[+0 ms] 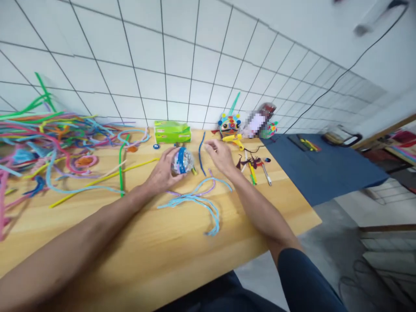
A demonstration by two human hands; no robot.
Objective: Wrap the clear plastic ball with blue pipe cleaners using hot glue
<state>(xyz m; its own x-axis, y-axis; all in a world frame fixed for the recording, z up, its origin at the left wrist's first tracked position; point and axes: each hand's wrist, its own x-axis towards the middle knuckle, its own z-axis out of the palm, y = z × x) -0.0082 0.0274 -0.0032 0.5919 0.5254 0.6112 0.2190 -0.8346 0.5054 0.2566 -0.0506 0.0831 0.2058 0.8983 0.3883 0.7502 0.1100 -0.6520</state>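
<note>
My left hand is wrapped round a clear, rounded plastic piece with a blue band about it, held just over the table. To the right, my right hand has its fingers curled together; whether anything small is between them is hidden. A dark blue pipe cleaner lies just left of those fingertips. Behind the right hand rests a yellow glue gun. Light blue pipe cleaners lie in front of both hands, with a purple pipe cleaner among them.
Tangled colourful pipe cleaners spread over the left side. A green packet stands by the tiled wall, beside a decorated animal-like figure. Pens lie to the right. Beyond, a dark blue cloth holds a glass pot.
</note>
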